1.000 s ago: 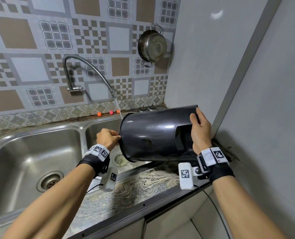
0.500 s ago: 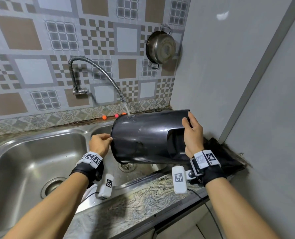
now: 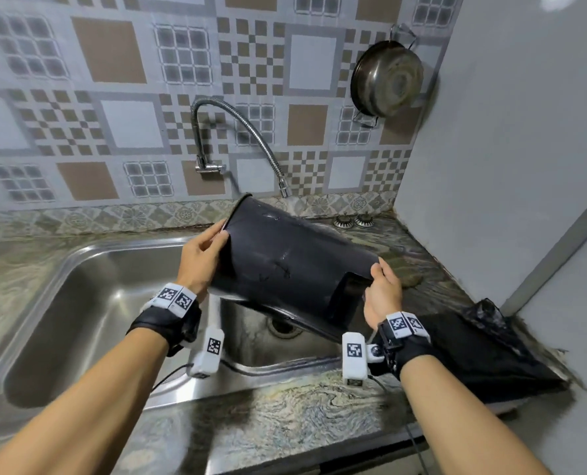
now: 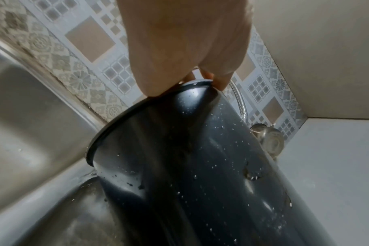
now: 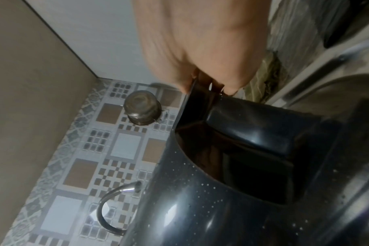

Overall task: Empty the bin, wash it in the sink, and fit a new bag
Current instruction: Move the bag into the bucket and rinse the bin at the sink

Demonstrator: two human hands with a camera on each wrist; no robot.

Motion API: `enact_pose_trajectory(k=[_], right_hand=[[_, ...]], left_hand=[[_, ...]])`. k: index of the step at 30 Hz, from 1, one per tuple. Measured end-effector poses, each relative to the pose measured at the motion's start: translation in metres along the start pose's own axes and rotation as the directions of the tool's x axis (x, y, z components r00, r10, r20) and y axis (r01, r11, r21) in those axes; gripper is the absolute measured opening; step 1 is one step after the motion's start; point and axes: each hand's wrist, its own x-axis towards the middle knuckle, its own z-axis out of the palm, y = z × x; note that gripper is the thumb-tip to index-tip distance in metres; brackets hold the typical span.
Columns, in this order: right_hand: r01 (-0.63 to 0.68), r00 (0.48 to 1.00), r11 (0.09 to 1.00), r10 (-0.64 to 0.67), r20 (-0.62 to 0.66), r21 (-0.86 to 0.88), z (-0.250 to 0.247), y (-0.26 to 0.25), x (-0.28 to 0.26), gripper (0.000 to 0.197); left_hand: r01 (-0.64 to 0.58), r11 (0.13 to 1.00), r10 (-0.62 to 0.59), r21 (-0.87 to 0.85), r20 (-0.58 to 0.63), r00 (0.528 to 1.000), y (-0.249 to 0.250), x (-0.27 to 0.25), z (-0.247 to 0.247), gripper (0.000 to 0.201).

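I hold a wet black plastic bin [image 3: 295, 269] tilted over the right basin of the steel sink [image 3: 90, 255]. Its left end is raised toward the tap nozzle [image 3: 285, 191] and its right end hangs lower. My left hand [image 3: 213, 241] pinches the raised rim, thumb on the outside; the left wrist view shows that hand [image 4: 190, 50] on the lipped edge of the bin [image 4: 200, 166]. My right hand [image 3: 379, 279] grips the lower end beside a rectangular cut-out. In the right wrist view its fingers [image 5: 202, 78] curl over that edge of the bin [image 5: 221, 208]. Droplets cover the bin.
A flexible metal tap [image 3: 251, 132] arches from the tiled wall. A black bag [image 3: 484, 354] lies on the marbled counter at the right corner. A steel pot [image 3: 386, 80] hangs on the wall. Two strainers [image 3: 352, 221] sit by the backsplash. The right basin's drain [image 3: 285, 327] lies below the bin.
The bin went from nearly level to tilted: my left hand lifted its end toward the tap and my right hand lowered the cut-out end. Both hands kept their grip.
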Motion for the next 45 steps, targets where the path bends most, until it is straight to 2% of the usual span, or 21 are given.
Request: enact_pose_trajectory(k=[4,7,12,15,18,22,24,26,30,34,37,40,42,45], right_hand=[[-0.07,0.995,0.997,0.073,0.064,-0.039,0.008,0.005,0.018,0.041],[-0.068,0.99,0.993,0.079,0.119,-0.099,0.014,0.003,0.031,0.043],[0.077,0.994,0.969,-0.054,0.1,-0.236,0.022,-0.01,0.056,0.04],[0.19,0.971,0.903,-0.113,0.212,-0.386,0.018,-0.025,0.067,0.047],[0.279,0.935,0.837,-0.125,0.332,-0.471,0.013,-0.037,0.073,0.054],[0.393,0.888,0.769,-0.174,0.426,-0.504,0.003,-0.045,0.076,0.047],[0.435,0.876,0.729,-0.207,0.436,-0.528,-0.006,-0.047,0.076,0.042],[0.438,0.884,0.73,-0.246,0.397,-0.524,-0.014,-0.048,0.073,0.039],[0.421,0.897,0.818,-0.312,0.313,-0.391,-0.024,-0.048,0.065,0.044],[0.55,0.835,0.727,-0.476,0.275,-0.412,-0.03,-0.048,0.057,0.038],[0.601,0.799,0.697,-0.537,0.269,-0.392,-0.028,-0.052,0.055,0.035],[0.634,0.773,0.707,-0.561,0.297,-0.313,-0.023,-0.061,0.052,0.032],[0.634,0.769,0.728,-0.557,0.314,-0.261,-0.018,-0.067,0.05,0.031],[0.614,0.781,0.762,-0.546,0.305,-0.207,-0.011,-0.072,0.048,0.03]], left_hand=[[-0.059,0.998,0.06,0.036,-0.026,0.998,0.008,-0.005,0.005,0.032],[-0.087,0.995,0.09,0.044,-0.085,0.992,0.008,-0.009,0.012,0.032],[-0.129,0.992,0.126,0.006,-0.267,0.955,0.006,-0.018,0.031,0.033],[-0.11,0.992,0.083,-0.055,-0.36,0.929,0.002,-0.023,0.043,0.033],[-0.092,0.988,0.036,-0.122,-0.396,0.918,-0.004,-0.027,0.054,0.031],[-0.06,0.978,-0.031,-0.199,-0.427,0.904,-0.007,-0.026,0.065,0.031],[-0.027,0.966,-0.096,-0.258,-0.452,0.887,-0.011,-0.023,0.067,0.031],[0.007,0.947,-0.169,-0.32,-0.48,0.861,-0.012,-0.018,0.069,0.032],[0.08,0.905,-0.296,-0.418,-0.484,0.823,-0.016,-0.008,0.071,0.035],[0.182,0.852,-0.435,-0.49,-0.473,0.766,-0.023,0.0,0.064,0.031],[0.24,0.813,-0.493,-0.531,-0.407,0.769,-0.031,0.005,0.057,0.033],[0.352,0.814,-0.532,-0.462,-0.353,0.769,-0.026,0.002,0.052,0.023],[0.386,0.792,-0.563,-0.474,-0.32,0.762,-0.019,0.001,0.049,0.013],[0.451,0.784,-0.579,-0.426,-0.243,0.778,-0.015,0.003,0.047,0.015]])
